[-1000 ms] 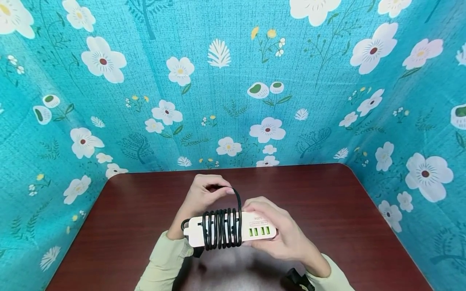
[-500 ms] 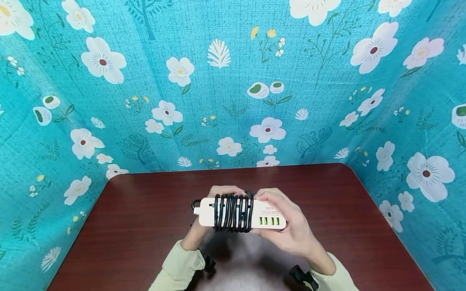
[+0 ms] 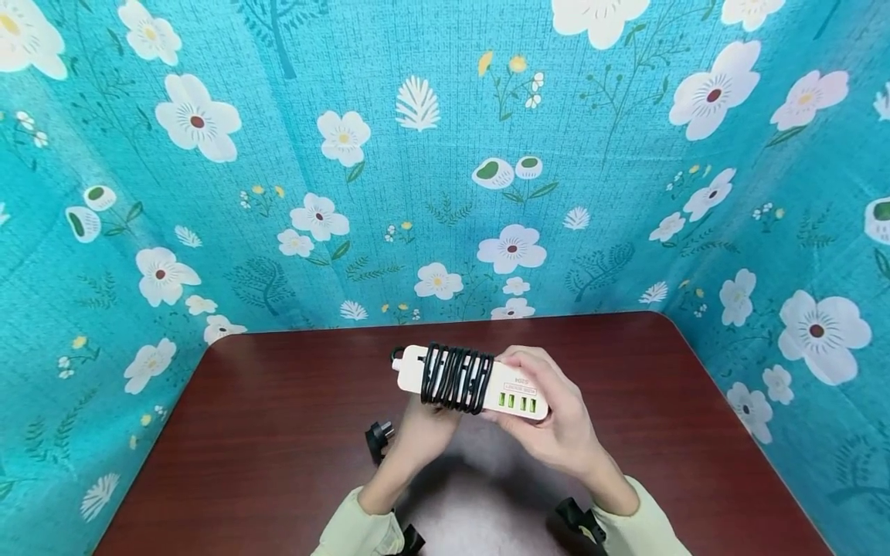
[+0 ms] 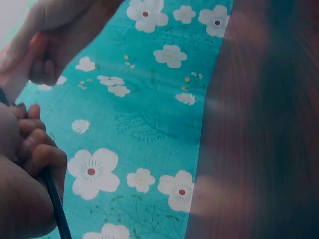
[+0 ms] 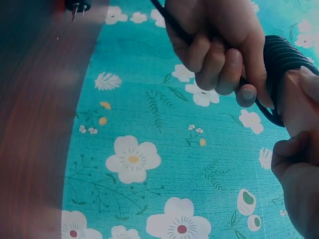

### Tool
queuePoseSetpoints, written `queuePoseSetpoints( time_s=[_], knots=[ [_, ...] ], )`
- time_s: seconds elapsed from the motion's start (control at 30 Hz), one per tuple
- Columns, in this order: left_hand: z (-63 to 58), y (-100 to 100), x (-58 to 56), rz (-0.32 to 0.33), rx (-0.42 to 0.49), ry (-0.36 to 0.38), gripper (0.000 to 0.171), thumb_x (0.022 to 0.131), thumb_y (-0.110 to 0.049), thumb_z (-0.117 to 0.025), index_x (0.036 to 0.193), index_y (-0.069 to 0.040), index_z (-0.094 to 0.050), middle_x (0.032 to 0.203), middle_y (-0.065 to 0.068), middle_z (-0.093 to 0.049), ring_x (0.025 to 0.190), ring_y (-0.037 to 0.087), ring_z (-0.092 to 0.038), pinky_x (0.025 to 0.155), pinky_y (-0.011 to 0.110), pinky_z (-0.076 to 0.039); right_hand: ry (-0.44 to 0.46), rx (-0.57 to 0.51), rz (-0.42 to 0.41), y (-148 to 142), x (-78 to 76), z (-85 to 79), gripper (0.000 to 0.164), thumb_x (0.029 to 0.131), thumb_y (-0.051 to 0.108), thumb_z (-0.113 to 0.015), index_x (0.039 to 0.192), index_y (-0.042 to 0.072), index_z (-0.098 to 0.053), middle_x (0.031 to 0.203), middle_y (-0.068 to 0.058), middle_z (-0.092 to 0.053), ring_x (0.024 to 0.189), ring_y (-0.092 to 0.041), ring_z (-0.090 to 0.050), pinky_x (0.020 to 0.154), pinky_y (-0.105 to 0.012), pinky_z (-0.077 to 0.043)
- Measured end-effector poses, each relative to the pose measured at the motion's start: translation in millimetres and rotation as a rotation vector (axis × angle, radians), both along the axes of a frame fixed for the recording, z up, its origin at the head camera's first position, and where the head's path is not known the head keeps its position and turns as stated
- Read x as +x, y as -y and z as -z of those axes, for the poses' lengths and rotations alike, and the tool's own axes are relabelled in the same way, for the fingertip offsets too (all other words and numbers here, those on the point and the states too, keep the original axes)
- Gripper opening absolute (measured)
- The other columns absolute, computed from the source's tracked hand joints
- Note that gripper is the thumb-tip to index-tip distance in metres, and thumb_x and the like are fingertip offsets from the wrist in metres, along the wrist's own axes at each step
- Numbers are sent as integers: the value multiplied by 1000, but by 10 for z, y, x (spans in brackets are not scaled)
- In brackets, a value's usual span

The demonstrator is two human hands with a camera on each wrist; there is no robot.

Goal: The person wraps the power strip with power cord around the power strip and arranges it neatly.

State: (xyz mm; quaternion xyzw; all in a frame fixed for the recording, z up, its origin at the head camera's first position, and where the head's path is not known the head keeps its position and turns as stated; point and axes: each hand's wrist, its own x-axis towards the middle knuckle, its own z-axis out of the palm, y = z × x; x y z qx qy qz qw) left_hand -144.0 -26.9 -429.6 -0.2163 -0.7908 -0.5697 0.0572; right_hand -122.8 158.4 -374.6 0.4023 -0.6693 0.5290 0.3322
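Observation:
A white power strip (image 3: 412,369) with green USB ports is held up above the table, slightly tilted. Black cable (image 3: 455,378) is wound around its left and middle part in several turns. My right hand (image 3: 559,413) grips the strip's right end, thumb below and fingers above. Under the strip, my left hand (image 3: 422,432) is partly hidden in the head view. The right wrist view shows that left hand (image 5: 219,55) with fingers curled round the loose cable run, close to the coils (image 5: 285,55). The cable's plug (image 3: 378,440) hangs left of the left wrist, prongs showing.
A dark red-brown table (image 3: 278,432) lies beneath the hands. Blue flowered cloth (image 3: 417,193) stands behind it and along both sides. Black straps (image 3: 579,519) with wrist cameras sit at the cuffs.
My left hand has passed the cable from above the strip, behind it, to underneath. The strip has moved up and right and tilted. The plug has come into view.

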Motion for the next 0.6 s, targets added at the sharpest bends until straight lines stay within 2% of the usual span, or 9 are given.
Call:
queuePoseSetpoints(
  time_s=[0.03,0.07,0.13,0.3,0.43,0.53,0.6],
  knots=[
    [-16,-10,14,-11,22,44,10,97,-7,-58,87,-3,-59,69,1,-49,63,0,-40,63,24,-41,-4,2,6,-3,-14,25,60,68,5,-88,114,-16,-55,109,-22,-59,104,-21,-56,91,-20,-43],
    [-19,-17,20,-41,-5,52,9,96,-9,-60,88,-6,-60,69,1,-50,63,2,-41,63,25,-40,-9,7,14,-6,-27,49,59,69,6,-88,114,-16,-55,109,-22,-59,104,-21,-56,91,-20,-43],
    [-18,-4,23,-42,-24,90,6,97,-10,-59,93,-10,-63,72,-1,-51,64,4,-44,65,23,-40,-16,18,26,-13,-50,94,59,70,8,-88,114,-16,-56,110,-22,-59,104,-21,-56,92,-20,-43],
    [2,104,-7,53,-48,213,21,102,-23,-52,86,-11,-60,69,-1,-49,60,4,-44,61,22,-40,-42,30,58,-22,-69,145,58,73,11,-87,114,-16,-56,110,-23,-59,103,-22,-56,91,-20,-44],
    [38,220,-11,115,-130,264,38,105,-39,-42,79,-14,-55,64,-2,-47,53,5,-40,54,22,-39,-38,2,80,-20,-62,92,57,71,8,-87,113,-17,-56,109,-24,-59,103,-22,-56,91,-21,-44],
    [97,306,5,96,-215,276,38,105,-48,-36,85,-20,-53,63,-5,-50,50,5,-43,51,23,-41,-4,-24,112,-26,-37,4,57,67,0,-86,112,-17,-56,109,-25,-58,103,-21,-55,92,-20,-43],
    [136,354,20,69,-235,280,37,104,-51,-34,88,-22,-51,63,-6,-52,50,6,-46,50,24,-42,20,-44,149,-35,-25,-55,58,63,-5,-86,112,-17,-56,108,-26,-58,104,-21,-55,91,-20,-42]
  ],
)
